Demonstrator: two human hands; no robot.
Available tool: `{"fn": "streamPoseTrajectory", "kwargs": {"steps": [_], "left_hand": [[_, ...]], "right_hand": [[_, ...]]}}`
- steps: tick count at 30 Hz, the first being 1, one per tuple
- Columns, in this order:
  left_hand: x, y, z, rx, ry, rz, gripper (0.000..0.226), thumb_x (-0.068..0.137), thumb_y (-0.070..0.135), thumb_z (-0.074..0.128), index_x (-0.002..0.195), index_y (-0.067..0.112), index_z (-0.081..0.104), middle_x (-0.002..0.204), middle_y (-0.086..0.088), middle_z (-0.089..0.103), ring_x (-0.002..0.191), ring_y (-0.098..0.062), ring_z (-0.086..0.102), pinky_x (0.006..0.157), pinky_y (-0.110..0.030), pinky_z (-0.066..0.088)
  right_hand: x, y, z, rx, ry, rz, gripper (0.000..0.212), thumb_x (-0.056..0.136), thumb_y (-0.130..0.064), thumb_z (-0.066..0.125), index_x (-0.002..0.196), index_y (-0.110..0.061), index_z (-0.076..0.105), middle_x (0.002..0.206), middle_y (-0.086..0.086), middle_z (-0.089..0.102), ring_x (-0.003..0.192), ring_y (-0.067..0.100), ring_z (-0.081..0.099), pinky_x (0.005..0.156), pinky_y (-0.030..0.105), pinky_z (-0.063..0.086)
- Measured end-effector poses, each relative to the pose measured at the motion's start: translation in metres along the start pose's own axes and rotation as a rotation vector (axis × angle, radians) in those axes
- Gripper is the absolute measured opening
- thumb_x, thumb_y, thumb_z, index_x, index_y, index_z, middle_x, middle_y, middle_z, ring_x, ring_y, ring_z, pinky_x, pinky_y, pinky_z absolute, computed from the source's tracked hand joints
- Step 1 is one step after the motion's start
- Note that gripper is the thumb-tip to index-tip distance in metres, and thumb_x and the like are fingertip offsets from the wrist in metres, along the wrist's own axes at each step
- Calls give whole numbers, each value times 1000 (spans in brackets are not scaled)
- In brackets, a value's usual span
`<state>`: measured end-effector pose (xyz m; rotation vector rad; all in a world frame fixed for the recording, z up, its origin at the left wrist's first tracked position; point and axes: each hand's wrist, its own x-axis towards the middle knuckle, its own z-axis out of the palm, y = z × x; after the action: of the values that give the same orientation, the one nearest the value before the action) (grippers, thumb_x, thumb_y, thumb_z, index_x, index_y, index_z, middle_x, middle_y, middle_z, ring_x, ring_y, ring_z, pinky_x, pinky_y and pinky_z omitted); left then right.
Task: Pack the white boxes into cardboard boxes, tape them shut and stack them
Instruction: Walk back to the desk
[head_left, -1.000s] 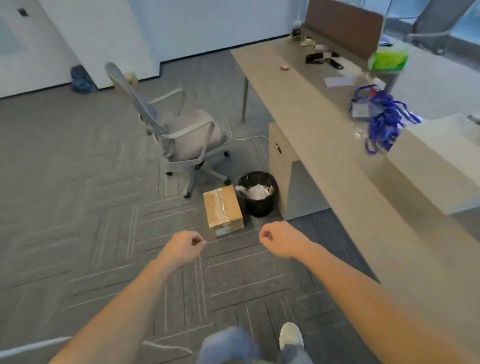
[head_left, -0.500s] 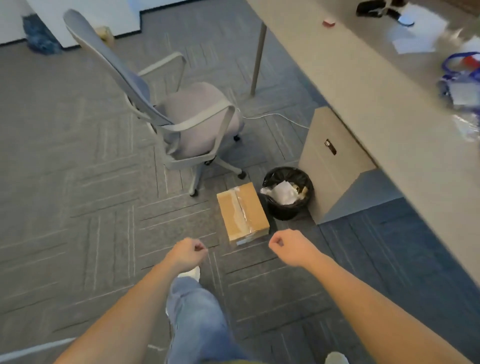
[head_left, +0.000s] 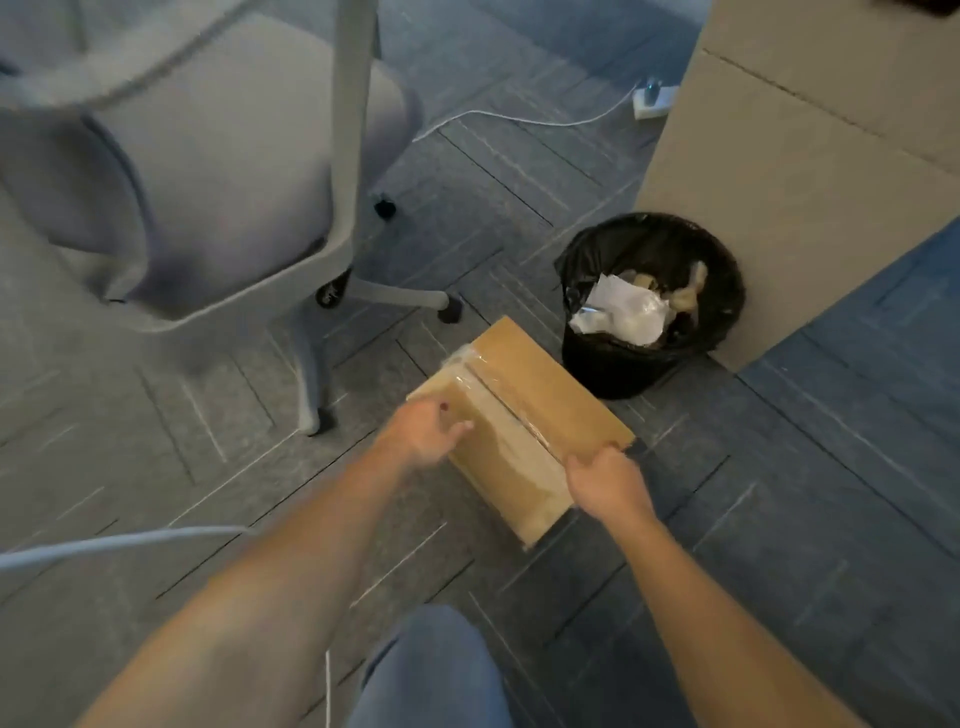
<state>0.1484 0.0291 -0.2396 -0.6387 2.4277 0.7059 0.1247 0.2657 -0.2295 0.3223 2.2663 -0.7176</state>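
A taped cardboard box (head_left: 524, 395) lies on the grey carpet in front of me, with clear tape running down its top seam. My left hand (head_left: 423, 434) grips its left edge, thumb on top. At the near right edge my right hand (head_left: 605, 480) holds the box, fingers curled over the top. No white boxes are in sight.
A black waste bin (head_left: 649, 312) with crumpled paper stands just right of the box, against a beige desk pedestal (head_left: 789, 208). A grey office chair (head_left: 208, 182) on castors stands to the left. A white cable (head_left: 519, 118) crosses the carpet behind. My knee (head_left: 431, 670) is below.
I have bent down close to the box. Both hands, empty fists in the air before, have reached forward and taken hold of the cardboard box's two sides.
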Motion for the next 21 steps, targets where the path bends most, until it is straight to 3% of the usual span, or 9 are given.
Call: {"fn": "streamPoseTrajectory", "kwargs": {"steps": [3, 5, 6, 8, 11, 16, 18, 21], "left_hand": [[72, -14, 22, 38, 88, 9, 70, 90, 56, 63, 145, 18, 43, 143, -10, 45, 133, -31, 43, 110, -49, 41], [111, -16, 32, 66, 99, 15, 85, 85, 65, 62, 149, 15, 35, 150, -11, 38, 140, -32, 35, 115, -49, 36], [130, -17, 36, 87, 101, 22, 95, 81, 72, 61, 151, 14, 32, 152, -11, 37, 142, -32, 33, 116, -48, 33], [161, -18, 44, 70, 91, 19, 112, 69, 81, 65, 150, 12, 31, 154, -8, 36, 142, -30, 35, 116, -49, 34], [190, -25, 56, -22, 71, 23, 129, 46, 94, 64, 144, 14, 37, 148, -7, 46, 135, -31, 46, 110, -54, 39], [184, -17, 53, -88, 120, -8, 142, 35, 97, 63, 145, 11, 39, 146, -9, 48, 133, -32, 48, 109, -53, 42], [168, -9, 40, -166, 93, -79, 133, 46, 90, 69, 147, 10, 36, 146, -8, 48, 133, -32, 48, 108, -48, 43], [129, 8, 14, -148, 172, -167, 110, 67, 89, 55, 140, 7, 48, 138, -14, 57, 127, -35, 54, 101, -44, 47]], "right_hand": [[53, 14, 38, 104, 43, 168, 71, 97, -47, 47, 145, 1, 26, 129, 17, 54, 108, 34, 56, 81, 37, 45], [85, 28, 62, 274, 26, 208, 92, 90, -53, 54, 151, 2, 13, 135, 11, 50, 123, 35, 52, 91, 37, 46], [111, 41, 76, 400, -3, 230, 102, 79, -57, 64, 151, 0, 19, 128, 3, 52, 120, 34, 55, 92, 37, 47], [164, 67, 101, 706, -12, 323, 111, 47, -57, 83, 139, -10, 43, 120, 4, 64, 104, 33, 65, 91, 51, 54], [190, 79, 117, 913, 8, 338, 95, 36, -50, 88, 120, -14, 60, 107, 9, 71, 93, 35, 70, 82, 59, 57], [148, 50, 89, 928, -34, 342, 89, 43, -43, 84, 122, -13, 57, 108, 10, 71, 94, 34, 69, 86, 61, 54], [136, 43, 67, 899, -65, 286, 70, 52, -36, 76, 117, -12, 61, 103, 11, 72, 90, 34, 69, 83, 57, 56], [108, 40, 21, 848, -108, 232, 58, 60, -38, 72, 113, -17, 66, 97, 10, 73, 86, 32, 71, 76, 50, 59]]}}
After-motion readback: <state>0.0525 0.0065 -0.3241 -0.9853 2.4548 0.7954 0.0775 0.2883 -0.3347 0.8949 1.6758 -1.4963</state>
